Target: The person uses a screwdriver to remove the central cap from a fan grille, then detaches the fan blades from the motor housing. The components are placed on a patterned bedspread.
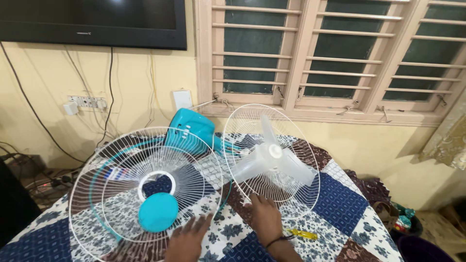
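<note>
Closest to the lens, the left hand (187,241) lies low on a patchwork cloth (349,204) of blue, white and maroon squares, its fingers spread and flat, the tips touching the lower rim of a white wire fan guard (104,194) that lies tilted on the cloth; nothing is gripped. Just beside it the right hand (264,218), a dark band at the wrist, rests with fingers loosely open at the bottom edge of a second wire guard (296,191), touching the wires rather than clasping them. A yellow-handled screwdriver (302,235) lies on the cloth right of that wrist. The first guard carries a round turquoise cap (158,212) below its white centre ring. The second guard stands nearly upright, and a translucent white fan blade (272,157) sits within it. Behind both, a turquoise motor housing (189,132) leans toward the wall. Farther back are a barred window (335,53), a white socket strip (87,102) with hanging cables, and a dark screen (92,22) mounted high.
</note>
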